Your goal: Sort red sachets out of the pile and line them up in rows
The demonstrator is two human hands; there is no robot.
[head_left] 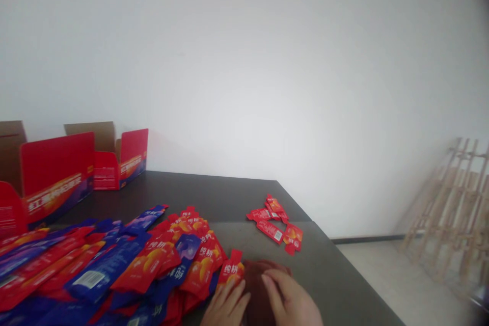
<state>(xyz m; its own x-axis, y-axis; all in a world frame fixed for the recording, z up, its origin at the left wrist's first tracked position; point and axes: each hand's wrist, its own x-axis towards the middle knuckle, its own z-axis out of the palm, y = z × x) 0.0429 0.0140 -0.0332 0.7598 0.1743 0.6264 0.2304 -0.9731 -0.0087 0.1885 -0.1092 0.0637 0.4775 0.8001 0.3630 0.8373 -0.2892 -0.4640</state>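
Sachet under our fingers: a red one [230, 269] lies at the right edge of the red-and-blue sachet heap [95, 265], its printed face up.
Left hand: ours [225, 306] rests on the lower part of that sachet, beside the cloth; we cannot tell whether it grips.
Right hand: ours [292, 299] pinches the bunched brown cloth [256, 295] between thumb and fingers.
Loose sachets: a few red ones [269, 231] lie farther off on the dark tabletop [328, 275], apart from the heap.
Red boxes: two [57, 163] stand open behind the heap.
Step, as we judge it: we seem to be wiping this sachet.
Next move: it calls for a steady left hand and light cloth pressure, we think, so neighbours stay undisturbed.
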